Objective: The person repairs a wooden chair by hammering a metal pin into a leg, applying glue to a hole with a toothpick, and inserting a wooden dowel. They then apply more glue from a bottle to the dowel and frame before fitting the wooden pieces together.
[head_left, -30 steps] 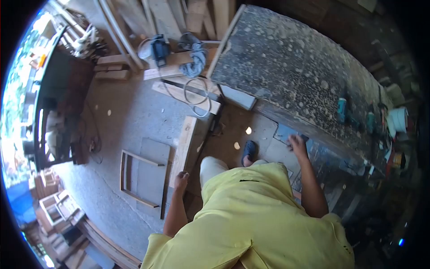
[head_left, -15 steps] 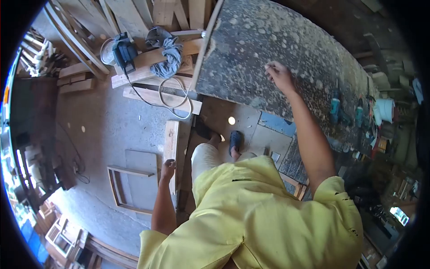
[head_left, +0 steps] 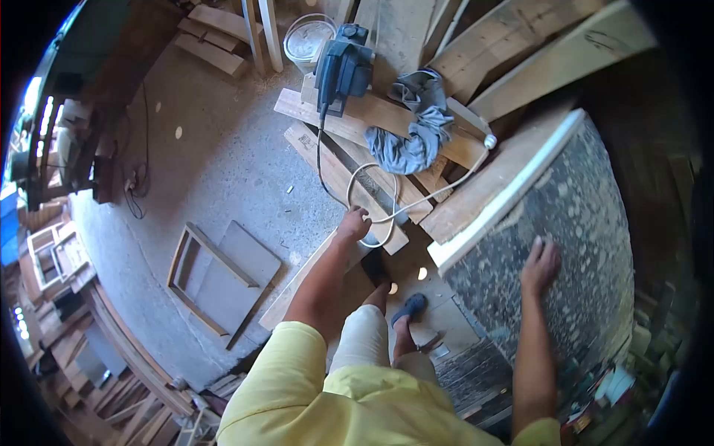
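Pale cord [head_left: 433, 198], thin, loosely looped over wooden boards [head_left: 338, 172], w/ one stretch running up to a white end nr the bench [head_left: 569, 201]. Dk blue power tool [head_left: 346, 74] sits atop the boards, w/ dk lead hanging down twd the loop. Bench top: flat, dk, pale spots all over, light strip along one edge.

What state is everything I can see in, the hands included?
Left hand, fingers curled, at the pale cord; grip unclear
Right hand, fingers bent, at the benchtop; contact unclear
Power tool, resting on boards; running or off unclear
Pale cord, loosely looped
Grey cloth, crumpled
Bucket, upright
Wooden frame, lying partly over the panel
Panel, lying flat
Benchtop, spattered with pale spots
Dark shoe, worn
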`<state>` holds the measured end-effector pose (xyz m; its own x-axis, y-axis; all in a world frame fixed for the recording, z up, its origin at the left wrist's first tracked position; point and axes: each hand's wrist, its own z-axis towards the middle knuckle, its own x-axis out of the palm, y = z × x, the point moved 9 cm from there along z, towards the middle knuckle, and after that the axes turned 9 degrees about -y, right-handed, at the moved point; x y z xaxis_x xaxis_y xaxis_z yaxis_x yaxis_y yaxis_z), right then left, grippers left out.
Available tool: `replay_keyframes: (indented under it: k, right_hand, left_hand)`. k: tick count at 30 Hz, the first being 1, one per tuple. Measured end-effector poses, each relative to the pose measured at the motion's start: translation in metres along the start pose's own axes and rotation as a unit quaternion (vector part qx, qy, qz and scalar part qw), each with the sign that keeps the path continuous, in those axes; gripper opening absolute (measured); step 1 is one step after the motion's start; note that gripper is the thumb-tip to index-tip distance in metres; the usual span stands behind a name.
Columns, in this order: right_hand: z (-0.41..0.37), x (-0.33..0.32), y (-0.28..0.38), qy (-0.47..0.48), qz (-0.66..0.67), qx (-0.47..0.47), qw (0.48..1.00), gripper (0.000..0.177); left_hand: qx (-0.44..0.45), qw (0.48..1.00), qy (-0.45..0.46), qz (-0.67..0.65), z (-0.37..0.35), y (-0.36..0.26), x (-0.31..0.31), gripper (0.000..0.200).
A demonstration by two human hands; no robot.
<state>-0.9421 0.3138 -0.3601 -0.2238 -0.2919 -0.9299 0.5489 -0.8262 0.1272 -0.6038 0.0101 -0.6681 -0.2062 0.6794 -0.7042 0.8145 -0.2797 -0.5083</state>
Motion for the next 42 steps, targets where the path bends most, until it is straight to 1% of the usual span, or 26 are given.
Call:
replay_keyframes:
  k: [1,9,11,14,15,18,20,22,23,25,27,28,29,30,31,32,33,34,35,36,37,38,39,40,41,42]
  right_hand:
    - [-0.002,0.005,-0.006,0.002,0.002,0.008,1.000,0.026]
    - [0.000,0.013,-0.005,0.015,0.052,-0.020,0.998,0.027]
    - [0.002,0.014,-0.005,0.023,0.051,-0.016,0.998,0.026]
    - [0.004,0.012,0.002,0.028,0.062,-0.026,0.997,0.022]
    - [0.005,0.012,0.002,0.027,0.053,-0.025,0.998,0.022]
    - [0.004,0.014,-0.001,0.036,0.070,-0.026,0.997,0.021]
    - [0.003,0.016,-0.003,0.049,0.061,-0.012,0.997,0.021]
    - [0.004,0.014,-0.001,0.068,0.046,0.003,0.997,0.021]
    - [0.008,0.011,0.000,0.057,0.048,0.005,0.997,0.021]
    - [0.009,0.006,0.004,0.038,0.043,-0.027,0.998,0.021]
    - [0.008,0.004,-0.001,0.030,0.043,-0.022,0.998,0.020]
    - [0.010,0.000,0.002,0.033,0.040,-0.026,0.998,0.019]
    - [0.012,-0.002,0.004,0.033,0.037,-0.030,0.998,0.019]
    - [0.012,-0.006,0.003,0.028,0.036,-0.014,0.999,0.018]
    - [0.014,-0.012,0.003,0.012,0.034,-0.004,0.999,0.018]
    - [0.014,-0.016,0.004,0.016,0.042,-0.007,0.999,0.019]
    - [0.014,-0.020,0.004,0.019,0.049,-0.009,0.999,0.020]
    - [0.012,-0.018,0.002,0.012,0.060,-0.011,0.998,0.022]
    - [0.009,-0.021,0.000,0.005,0.068,-0.007,0.998,0.024]
    - [0.011,-0.031,0.000,0.025,0.086,0.024,0.996,0.027]
    - [0.002,-0.023,-0.009,-0.054,0.153,0.015,0.987,0.029]
    - [-0.002,-0.024,-0.014,-0.040,0.164,0.026,0.985,0.030]
    - [-0.001,-0.034,-0.019,-0.006,0.198,0.055,0.979,0.033]
    - [-0.003,-0.043,-0.022,-0.048,0.212,0.043,0.975,0.037]
    - [-0.007,-0.013,-0.030,0.040,0.269,0.073,0.960,0.037]
    - [-0.017,-0.017,-0.030,0.049,0.285,0.073,0.954,0.037]
  left_hand:
    - [0.026,0.999,-0.020,0.037,0.017,-0.005,0.003,0.039]
    - [-0.032,0.986,-0.005,0.161,0.101,-0.016,0.031,0.046]
    - [-0.043,0.978,-0.077,0.188,0.113,-0.015,0.026,0.046]
    - [-0.050,0.973,-0.090,0.206,0.119,-0.021,0.023,0.046]
    - [-0.040,0.969,-0.111,0.218,0.124,-0.019,0.023,0.044]
    - [-0.028,0.965,-0.075,0.248,0.136,-0.010,0.031,0.037]
    - [0.048,0.966,-0.085,0.238,0.136,-0.018,0.030,0.031]
    - [0.020,0.977,-0.085,0.193,0.127,-0.007,0.036,0.026]
    - [-0.009,0.986,-0.083,0.147,0.118,-0.004,0.035,0.023]
    - [0.054,0.983,-0.051,0.165,0.086,-0.023,0.029,0.019]
    - [-0.006,0.997,-0.058,0.051,0.048,0.012,0.040,0.018]
    - [-0.051,0.999,-0.007,-0.017,0.014,0.002,0.031,0.017]
    - [-0.002,1.000,-0.013,-0.021,-0.015,0.005,0.032,0.015]
    - [-0.071,0.992,0.095,-0.033,-0.052,-0.008,0.024,0.015]
    - [-0.029,1.000,-0.001,0.011,-0.084,-0.001,0.020,0.015]
    - [0.027,0.999,-0.004,0.045,-0.119,-0.029,0.000,0.018]
    - [0.114,0.991,0.061,0.013,-0.137,0.019,0.041,0.019]
    - [-0.023,0.990,0.121,-0.066,-0.174,0.029,0.037,0.020]
    - [0.175,0.978,0.108,0.036,-0.198,0.036,0.052,0.020]
    - [-0.013,0.987,0.158,0.013,-0.228,0.037,0.039,0.018]
    - [-0.066,0.972,0.200,-0.100,-0.257,0.004,0.027,0.021]
    - [0.116,0.970,0.205,-0.063,-0.279,-0.038,0.016,0.024]
    - [-0.031,0.966,0.239,-0.095,-0.302,-0.057,0.009,0.024]
    - [0.018,0.969,0.235,-0.077,-0.319,-0.088,-0.002,0.022]
    - [-0.022,0.957,0.261,-0.122,-0.326,-0.076,0.013,0.020]
    - [0.018,0.955,0.274,-0.112,-0.332,-0.092,0.017,0.019]
